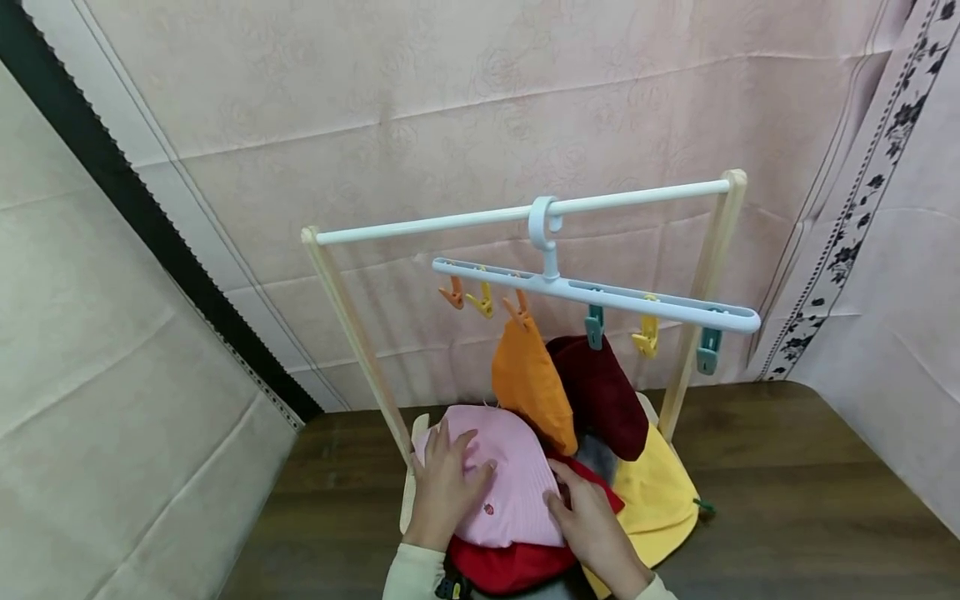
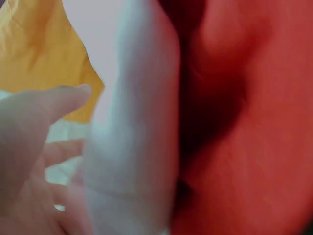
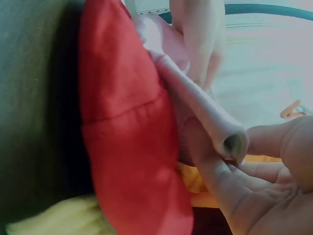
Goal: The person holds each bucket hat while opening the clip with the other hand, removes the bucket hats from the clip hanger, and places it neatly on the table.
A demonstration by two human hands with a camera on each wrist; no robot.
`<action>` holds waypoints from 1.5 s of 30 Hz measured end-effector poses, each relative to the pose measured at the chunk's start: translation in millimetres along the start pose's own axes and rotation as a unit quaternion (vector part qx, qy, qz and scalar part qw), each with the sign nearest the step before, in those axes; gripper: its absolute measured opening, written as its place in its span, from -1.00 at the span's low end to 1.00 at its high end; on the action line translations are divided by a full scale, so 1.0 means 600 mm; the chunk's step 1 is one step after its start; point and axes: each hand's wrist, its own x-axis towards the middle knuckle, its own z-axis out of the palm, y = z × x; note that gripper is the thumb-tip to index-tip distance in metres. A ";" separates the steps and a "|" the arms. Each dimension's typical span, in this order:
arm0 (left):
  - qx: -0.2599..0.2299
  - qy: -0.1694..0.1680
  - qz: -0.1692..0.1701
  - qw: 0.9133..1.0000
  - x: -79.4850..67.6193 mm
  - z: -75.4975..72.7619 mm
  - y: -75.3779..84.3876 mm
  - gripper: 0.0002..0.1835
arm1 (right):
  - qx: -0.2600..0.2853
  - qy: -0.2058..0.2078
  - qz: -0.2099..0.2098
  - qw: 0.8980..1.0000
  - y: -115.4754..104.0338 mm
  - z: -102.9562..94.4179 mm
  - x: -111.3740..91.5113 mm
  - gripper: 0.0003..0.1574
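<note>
A pink hat (image 1: 504, 467) with a small strawberry mark lies over a red hat (image 1: 517, 568) at the front of the pile. At its left edge rests my left hand (image 1: 448, 483), fingers spread and thumb apart over the cloth. My right hand (image 1: 588, 517) pinches the pink hat's right edge between thumb and fingers. In the right wrist view that edge is a rolled tube (image 3: 200, 100) beside the red cloth (image 3: 132, 127). The left wrist view has the left thumb (image 2: 63, 100) straight, just short of the pink fabric (image 2: 132, 122).
Above hangs a light blue hanger (image 1: 600, 292) on a rod (image 1: 427, 225) between wooden posts. Its clips include a yellow one (image 1: 647, 337). An orange hat (image 1: 528, 379) and a maroon hat (image 1: 596, 392) hang clipped. A yellow hat (image 1: 660, 496) lies right on the wooden table (image 1: 795, 500).
</note>
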 end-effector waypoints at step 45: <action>0.060 -0.200 -0.026 0.978 -0.038 0.058 -0.010 0.28 | -0.248 -0.152 -0.127 0.948 0.071 -0.011 -0.030 -0.27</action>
